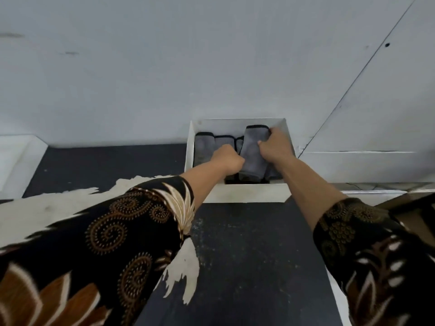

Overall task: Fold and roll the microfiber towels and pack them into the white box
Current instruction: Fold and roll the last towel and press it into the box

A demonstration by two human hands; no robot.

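Packing is in hand: the white box point(247, 192) sits at the far edge of the dark tabletop point(247, 267), against the pale wall point(211, 67), and both hands are inside it. The right hand point(275, 147) is clamped on a rolled grey towel point(253, 154), fingers over its far end and thumb on its side. The roll lies tilted, its far end riding above the rim and its near end down in the box. The left hand point(227, 158) is curled into a fist just left of that roll, resting on or against the packed rolls point(203, 147) that fill the left part of the box. Whether it grips cloth or only presses them aside I cannot tell. Judging by the tilt, this roll is not yet seated. The next move probably calls for the left hand to keep the neighbours pushed left while the right presses the far end down into the gap, without letting the roll loosen. No loose towels show on the tabletop, so this may be among the last.
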